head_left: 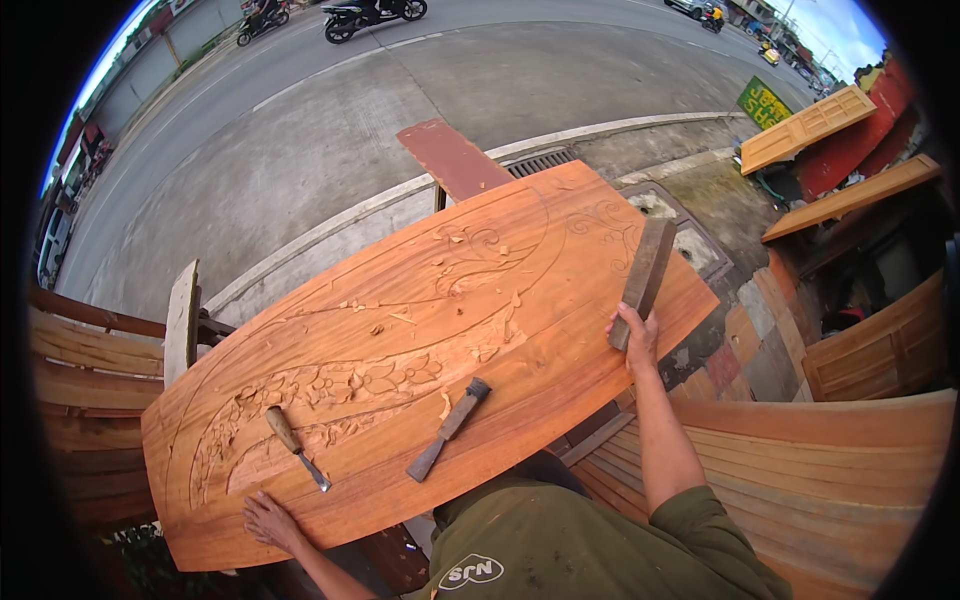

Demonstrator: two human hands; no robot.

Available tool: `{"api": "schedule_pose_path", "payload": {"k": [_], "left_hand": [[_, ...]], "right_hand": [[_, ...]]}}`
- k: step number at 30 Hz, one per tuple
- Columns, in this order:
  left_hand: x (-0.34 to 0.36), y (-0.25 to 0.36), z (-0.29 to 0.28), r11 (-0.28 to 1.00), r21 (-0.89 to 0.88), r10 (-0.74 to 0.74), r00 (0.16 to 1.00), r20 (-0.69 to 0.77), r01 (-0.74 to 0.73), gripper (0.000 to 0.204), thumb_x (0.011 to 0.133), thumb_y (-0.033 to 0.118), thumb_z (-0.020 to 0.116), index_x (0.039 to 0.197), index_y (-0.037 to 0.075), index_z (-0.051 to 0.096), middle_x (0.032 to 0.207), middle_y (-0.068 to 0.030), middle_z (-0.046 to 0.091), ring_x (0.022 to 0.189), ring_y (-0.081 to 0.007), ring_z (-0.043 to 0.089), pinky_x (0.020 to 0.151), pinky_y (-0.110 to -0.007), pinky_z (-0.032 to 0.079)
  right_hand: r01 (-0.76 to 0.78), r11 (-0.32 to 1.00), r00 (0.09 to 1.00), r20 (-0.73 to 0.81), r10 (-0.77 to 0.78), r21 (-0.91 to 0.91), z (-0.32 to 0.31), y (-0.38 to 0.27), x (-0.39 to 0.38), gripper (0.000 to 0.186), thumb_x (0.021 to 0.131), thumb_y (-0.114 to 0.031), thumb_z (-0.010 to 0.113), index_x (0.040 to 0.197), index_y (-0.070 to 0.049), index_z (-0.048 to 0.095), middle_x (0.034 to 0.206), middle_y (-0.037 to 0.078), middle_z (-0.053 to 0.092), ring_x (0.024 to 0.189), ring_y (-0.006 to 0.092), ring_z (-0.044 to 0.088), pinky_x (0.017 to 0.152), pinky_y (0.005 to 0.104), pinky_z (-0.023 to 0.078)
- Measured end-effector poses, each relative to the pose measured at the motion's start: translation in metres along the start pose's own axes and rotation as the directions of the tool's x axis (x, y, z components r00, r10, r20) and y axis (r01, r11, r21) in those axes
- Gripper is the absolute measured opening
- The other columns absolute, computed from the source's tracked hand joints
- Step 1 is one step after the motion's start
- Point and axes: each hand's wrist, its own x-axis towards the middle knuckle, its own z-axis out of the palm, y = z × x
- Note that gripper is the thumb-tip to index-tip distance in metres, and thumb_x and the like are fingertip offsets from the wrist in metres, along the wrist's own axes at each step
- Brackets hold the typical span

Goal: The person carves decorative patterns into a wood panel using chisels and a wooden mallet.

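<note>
A large reddish-brown wooden panel point(575, 375) lies before me, with carved leaves, flowers and scrolls and loose shavings on it. My left hand point(268, 520) rests on its near left part, fingers spread and nothing held. Over the right end, my right hand point(637, 335) grips the near end of a long grey-brown rectangular block point(650, 262), whose material I cannot make out. Between the hands lie two tools: a gouge point(287, 432) with a rounded wooden handle, close to my left hand, and a flat chisel point(452, 425) with a dark-capped handle.
A worn red-brown board point(452, 160) juts out beyond the panel's far edge. Slatted wooden pieces stand at the left point(95, 400) and lower right point(800, 470). Door panels point(808, 128) lean at the far right. Past the kerb runs a road with motorcycles point(375, 14).
</note>
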Motion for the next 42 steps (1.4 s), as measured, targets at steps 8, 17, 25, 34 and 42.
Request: {"api": "schedule_pose_path", "payload": {"k": [8,17,25,34,42], "left_hand": [[0.002,-0.0026,0.001,1.0,0.014,-0.004,1.0,-0.004,0.004,0.08,0.114,0.073,0.029,0.175,0.022,0.038,0.182,-0.0145,0.031,0.165,-0.0508,0.028,0.132,-0.067,0.022],[-0.0007,0.0009,-0.002,1.0,0.016,-0.005,1.0,-0.002,0.005,0.08,0.114,0.072,0.03,0.174,0.021,0.039,0.182,-0.015,0.032,0.164,-0.0514,0.028,0.131,-0.067,0.023],[0.0002,0.0005,0.0,0.999,0.034,0.008,1.0,-0.015,-0.008,0.079,0.114,0.072,0.03,0.174,0.021,0.041,0.181,-0.0153,0.033,0.164,-0.0517,0.029,0.131,-0.067,0.024],[0.0055,-0.0046,0.0054,1.0,0.008,-0.004,1.0,-0.022,0.004,0.08,0.113,0.073,0.03,0.174,0.021,0.041,0.182,-0.0148,0.031,0.165,-0.0509,0.027,0.132,-0.068,0.021],[0.002,-0.0004,0.0013,1.0,0.017,-0.009,1.0,-0.001,0.009,0.08,0.113,0.073,0.03,0.174,0.021,0.04,0.183,-0.0144,0.03,0.165,-0.0501,0.027,0.132,-0.068,0.021]], "right_hand": [[-0.019,1.0,1.0,0.012,0.019,0.022,0.0018,-0.0013,-0.0003,0.033,0.098,-0.026,0.078,0.116,-0.005,0.06,0.087,0.006,0.065,0.069,0.0183,0.069,0.063,0.0347,0.057],[-0.016,1.0,1.0,0.008,0.016,-0.005,0.0008,-0.001,0.0012,0.037,0.098,-0.029,0.078,0.119,-0.005,0.059,0.088,0.006,0.065,0.07,0.0184,0.069,0.065,0.0346,0.057],[-0.027,0.999,1.0,0.008,0.027,-0.018,-0.0001,-0.0027,-0.0002,0.042,0.097,-0.033,0.08,0.121,-0.005,0.059,0.089,0.006,0.065,0.071,0.018,0.069,0.065,0.0347,0.057],[-0.007,1.0,1.0,0.011,0.007,-0.017,0.0025,-0.0028,0.0007,0.042,0.096,-0.034,0.08,0.117,-0.006,0.058,0.089,0.008,0.067,0.07,0.0179,0.07,0.062,0.0346,0.06],[-0.011,1.0,1.0,0.01,0.011,-0.005,0.0,-0.0016,0.0011,0.041,0.096,-0.033,0.08,0.118,-0.005,0.058,0.089,0.008,0.067,0.07,0.018,0.07,0.062,0.0345,0.06]]}}
